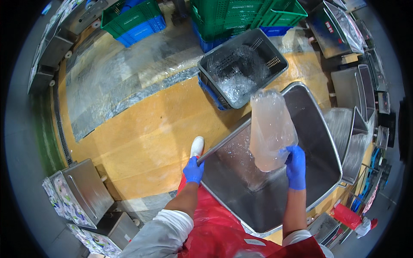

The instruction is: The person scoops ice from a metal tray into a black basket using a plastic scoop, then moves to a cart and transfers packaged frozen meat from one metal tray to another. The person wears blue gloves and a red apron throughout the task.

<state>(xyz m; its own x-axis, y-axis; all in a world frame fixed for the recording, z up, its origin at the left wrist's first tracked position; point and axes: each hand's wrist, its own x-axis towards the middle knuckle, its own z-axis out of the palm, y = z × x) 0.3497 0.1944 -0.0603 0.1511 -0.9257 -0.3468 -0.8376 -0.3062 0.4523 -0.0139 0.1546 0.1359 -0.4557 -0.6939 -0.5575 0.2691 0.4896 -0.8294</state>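
the right hand's (pixel 295 167) grip pinches 1 clear, pinkish bag (pixel 273 129) over the steel tub (pixel 309 189); the left hand's (pixel 193 170) grip curls around its rim. loose plastic (pixel 237 85) already lies in the grey crate (pixel 274 69); this bag is not yet set down, and only flecks (pixel 236 151) seem left inside the tub.

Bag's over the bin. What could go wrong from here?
Slip: only the right hand grips the bag, near one end; the left hand is on the bin rim.
Snag: the bag's far end overlaps the rim in view and might catch.
Footing: the floor has shiny patches, possibly slick.
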